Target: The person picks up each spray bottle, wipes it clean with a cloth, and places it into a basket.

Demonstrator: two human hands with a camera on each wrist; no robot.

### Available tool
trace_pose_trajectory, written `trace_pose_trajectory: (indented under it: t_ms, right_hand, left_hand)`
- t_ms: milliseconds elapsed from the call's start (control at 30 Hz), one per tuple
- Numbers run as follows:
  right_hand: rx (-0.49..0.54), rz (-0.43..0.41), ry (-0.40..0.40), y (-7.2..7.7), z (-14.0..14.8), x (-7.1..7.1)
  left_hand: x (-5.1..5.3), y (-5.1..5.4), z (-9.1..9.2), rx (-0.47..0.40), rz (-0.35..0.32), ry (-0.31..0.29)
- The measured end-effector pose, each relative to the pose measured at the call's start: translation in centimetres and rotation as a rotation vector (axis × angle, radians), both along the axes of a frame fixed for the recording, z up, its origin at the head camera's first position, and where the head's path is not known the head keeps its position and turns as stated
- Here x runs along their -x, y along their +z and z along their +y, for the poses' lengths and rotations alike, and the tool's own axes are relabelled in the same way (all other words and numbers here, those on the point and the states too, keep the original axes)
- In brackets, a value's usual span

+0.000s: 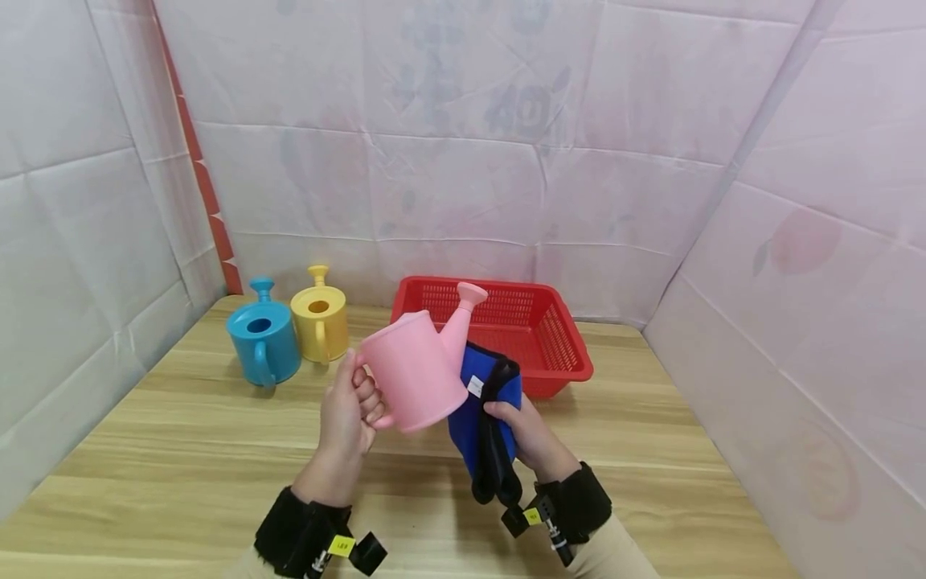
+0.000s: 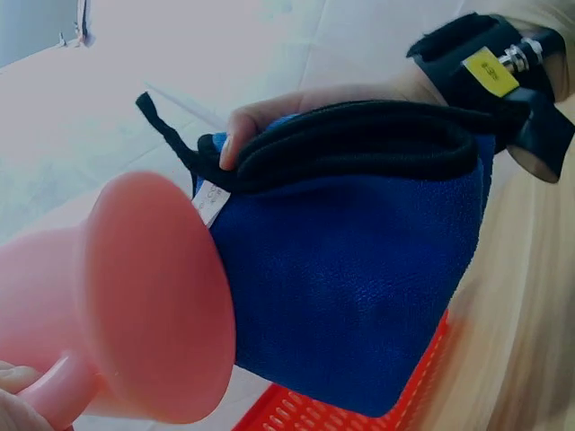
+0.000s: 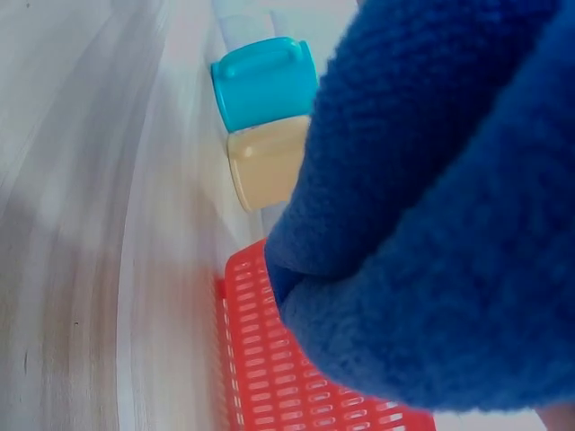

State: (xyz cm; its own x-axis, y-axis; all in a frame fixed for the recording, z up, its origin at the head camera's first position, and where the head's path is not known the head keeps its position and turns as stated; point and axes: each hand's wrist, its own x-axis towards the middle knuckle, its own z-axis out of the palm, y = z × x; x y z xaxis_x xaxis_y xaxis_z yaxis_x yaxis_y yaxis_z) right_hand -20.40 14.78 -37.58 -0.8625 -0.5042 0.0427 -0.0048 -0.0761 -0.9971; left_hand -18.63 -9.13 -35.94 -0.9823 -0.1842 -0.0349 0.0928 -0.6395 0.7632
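Note:
My left hand [image 1: 352, 406] grips the handle of a pink watering can [image 1: 412, 370], held tilted above the table with its spout up to the right. In my right hand [image 1: 534, 434] is a folded blue cloth [image 1: 463, 430] with black edging and a small white label, the thumb lying over its black border. The cloth meets the can's lower right side in the head view. In the left wrist view, the can's base [image 2: 171, 301] is beside the blue cloth [image 2: 350, 278]. Cloth [image 3: 449, 233] fills much of the right wrist view, hiding most of that hand.
A red plastic basket [image 1: 575, 342] with slotted walls stands behind the hands. To the left, a blue watering can [image 1: 271, 346] and a yellow watering can [image 1: 329, 326] stand side by side on the wooden table [image 1: 181, 450]. Pale sheeting walls surround the table's back and sides.

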Motion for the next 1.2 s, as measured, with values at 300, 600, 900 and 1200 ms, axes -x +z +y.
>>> trace_pose_trajectory:
  t_ms: [300,600,900,1200]
  right_hand:
    - [-0.063,0.084,-0.003,-0.1,0.0,-0.3]
    - [-0.130,0.135,-0.046,0.5,-0.3,-0.7]
    - [0.020,-0.038,-0.109,0.6,-0.6,-0.4]
    - [0.216,-0.116,-0.302,2.0,-1.0,0.1]
  left_hand:
    - [-0.1,0.1,0.1,0.030,0.053,0.160]
    - [-0.3,-0.2,0.0,0.052,0.103,0.063]
    - [-0.5,-0.5,-0.1,-0.038,0.130,-0.178]
    - [-0.5,-1.3,0.9,-0.069,0.135,-0.340]
